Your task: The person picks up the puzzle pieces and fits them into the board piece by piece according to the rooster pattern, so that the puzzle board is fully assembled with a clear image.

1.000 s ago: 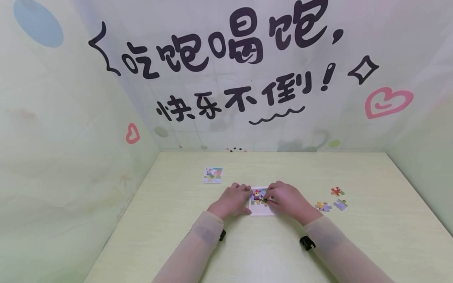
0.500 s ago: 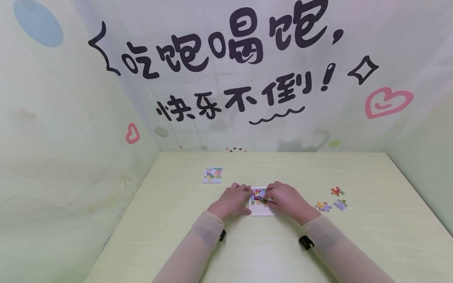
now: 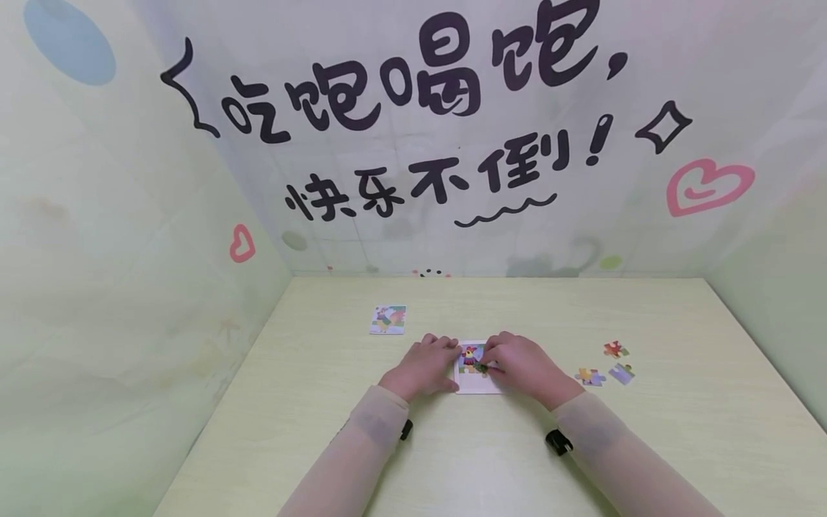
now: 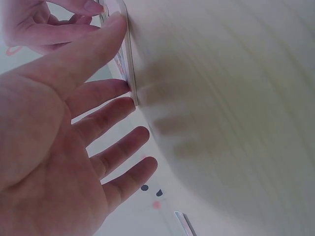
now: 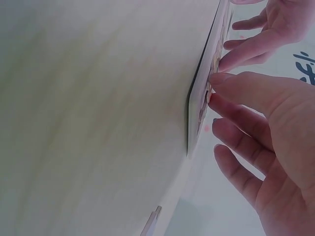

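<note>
Puzzle piece [image 3: 481,367] in a pinch

R hand [image 3: 523,365] pinches the pc. betw. thumb & index, at the puzzle board [image 3: 477,385]; L hand [image 3: 426,365], fingers spread, rests on the board's left edge. Pc. looks like card: prob. v. light, stiff, a bit slick; knobs could bend, so best held by opp. edges. Board flat, thin, white-rimmed. Three loose pcs [image 3: 590,377] w/ knobbed outlines lie right, on wood-grain table [image 3: 465,452].
</note>
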`<state>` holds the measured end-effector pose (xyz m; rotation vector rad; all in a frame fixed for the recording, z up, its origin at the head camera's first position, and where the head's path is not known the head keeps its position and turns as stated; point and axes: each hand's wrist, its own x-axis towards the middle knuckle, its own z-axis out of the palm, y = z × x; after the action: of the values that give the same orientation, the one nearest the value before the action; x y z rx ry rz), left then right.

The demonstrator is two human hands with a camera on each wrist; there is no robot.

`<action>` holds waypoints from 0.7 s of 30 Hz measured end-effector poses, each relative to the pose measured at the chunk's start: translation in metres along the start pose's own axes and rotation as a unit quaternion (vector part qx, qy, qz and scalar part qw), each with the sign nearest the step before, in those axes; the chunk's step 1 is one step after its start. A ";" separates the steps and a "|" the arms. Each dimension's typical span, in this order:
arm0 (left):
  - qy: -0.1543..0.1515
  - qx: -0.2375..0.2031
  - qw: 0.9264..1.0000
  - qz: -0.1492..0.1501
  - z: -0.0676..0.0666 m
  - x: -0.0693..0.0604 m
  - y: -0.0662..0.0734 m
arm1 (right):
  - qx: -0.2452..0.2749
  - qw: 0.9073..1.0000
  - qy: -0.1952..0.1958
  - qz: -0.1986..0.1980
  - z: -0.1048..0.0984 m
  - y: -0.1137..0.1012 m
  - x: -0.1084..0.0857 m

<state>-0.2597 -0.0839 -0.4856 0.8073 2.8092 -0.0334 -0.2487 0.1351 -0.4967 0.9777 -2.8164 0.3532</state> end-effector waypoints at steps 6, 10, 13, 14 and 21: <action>0.000 -0.002 1.000 0.001 -0.001 0.000 0.001 | -0.003 1.000 0.006 -0.010 0.001 0.001 -0.001; 0.000 0.001 1.000 0.001 -0.001 0.000 0.000 | -0.009 1.000 0.003 -0.015 0.000 0.002 0.000; -0.002 0.004 1.000 0.000 0.000 0.001 0.000 | -0.012 1.000 -0.006 -0.015 -0.002 0.001 0.001; -0.002 0.004 1.000 0.000 0.000 0.001 0.000 | -0.011 1.000 -0.009 -0.014 -0.002 0.001 0.001; -0.005 0.002 1.000 -0.001 0.002 0.002 0.000 | -0.006 1.000 -0.025 -0.013 -0.005 0.000 0.000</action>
<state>-0.2609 -0.0830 -0.4879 0.8019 2.8027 -0.0422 -0.2488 0.1365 -0.4916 1.0322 -2.8439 0.3121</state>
